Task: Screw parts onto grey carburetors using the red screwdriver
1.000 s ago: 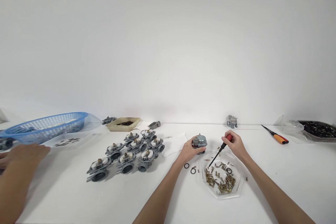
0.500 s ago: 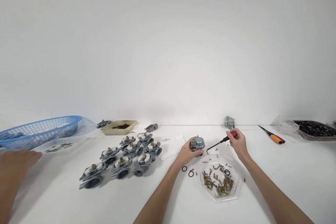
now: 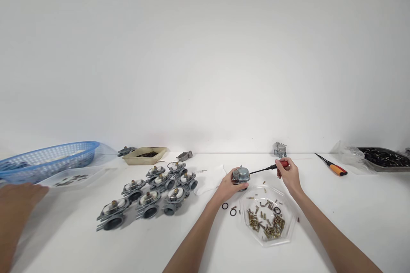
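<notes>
My left hand (image 3: 226, 187) is closed around a grey metal carburetor (image 3: 242, 173), its rounded bowl facing up. In my right hand (image 3: 289, 175) is a screwdriver (image 3: 267, 168) with a red handle and a dark shaft, held almost level. Its tip is at the right side of the carburetor; whether a screw sits there is too small to tell. Just in front stands a clear octagonal tray (image 3: 268, 241) with many brass-coloured screws (image 3: 273, 230) in it. Two black O-rings (image 3: 233, 212) lie left of the tray.
Several open carburetors (image 3: 149, 198) stand in a group to the left. Beyond them are a beige tray (image 3: 128, 162), a blue basket (image 3: 48, 164) and a shallow white tray (image 3: 92, 179). Another person's hand (image 3: 24, 200) is at far left. Orange-handled screwdrivers (image 3: 336, 168) and a dark parts tray (image 3: 384, 160) lie right.
The screwdriver tip has moved up and left from above the tray's far edge to the carburetor, and its shaft is now flatter. My left hand has stayed in place.
</notes>
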Action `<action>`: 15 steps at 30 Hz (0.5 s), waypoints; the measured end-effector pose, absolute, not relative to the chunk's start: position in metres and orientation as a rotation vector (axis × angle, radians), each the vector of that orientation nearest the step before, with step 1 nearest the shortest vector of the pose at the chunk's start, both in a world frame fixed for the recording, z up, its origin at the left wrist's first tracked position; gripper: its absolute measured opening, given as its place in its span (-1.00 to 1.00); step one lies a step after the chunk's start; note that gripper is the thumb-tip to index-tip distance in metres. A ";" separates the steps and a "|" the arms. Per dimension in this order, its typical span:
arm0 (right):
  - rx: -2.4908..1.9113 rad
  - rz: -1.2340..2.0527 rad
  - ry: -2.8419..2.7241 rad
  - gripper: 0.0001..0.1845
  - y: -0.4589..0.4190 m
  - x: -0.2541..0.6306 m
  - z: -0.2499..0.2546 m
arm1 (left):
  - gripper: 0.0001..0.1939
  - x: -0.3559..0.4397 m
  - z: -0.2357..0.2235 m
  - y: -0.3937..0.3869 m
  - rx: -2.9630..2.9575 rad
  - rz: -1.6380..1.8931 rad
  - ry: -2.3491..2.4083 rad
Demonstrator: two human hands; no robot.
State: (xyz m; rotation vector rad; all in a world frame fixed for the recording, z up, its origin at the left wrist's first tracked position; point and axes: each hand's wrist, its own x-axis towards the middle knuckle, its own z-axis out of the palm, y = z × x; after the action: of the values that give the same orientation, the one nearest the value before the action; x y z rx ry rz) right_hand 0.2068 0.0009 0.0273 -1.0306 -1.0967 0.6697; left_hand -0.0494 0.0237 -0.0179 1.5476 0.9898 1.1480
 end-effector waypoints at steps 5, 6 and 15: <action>-1.035 0.689 -1.107 -0.53 0.003 0.206 0.023 | -0.24 -0.050 -0.018 0.023 1.549 1.144 0.973; -1.036 0.692 -1.107 -0.53 0.003 0.206 0.023 | -0.24 -0.050 -0.019 0.024 1.551 1.142 0.974; -1.041 0.695 -1.103 -0.51 0.002 0.205 0.024 | -0.23 -0.050 -0.021 0.026 1.555 1.153 0.977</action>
State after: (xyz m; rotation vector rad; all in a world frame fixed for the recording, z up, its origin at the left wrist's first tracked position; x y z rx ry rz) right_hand 0.2050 0.0022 0.0239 -1.0405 -1.1029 0.6952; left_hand -0.0501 0.0260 -0.0214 1.5551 0.9767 1.1534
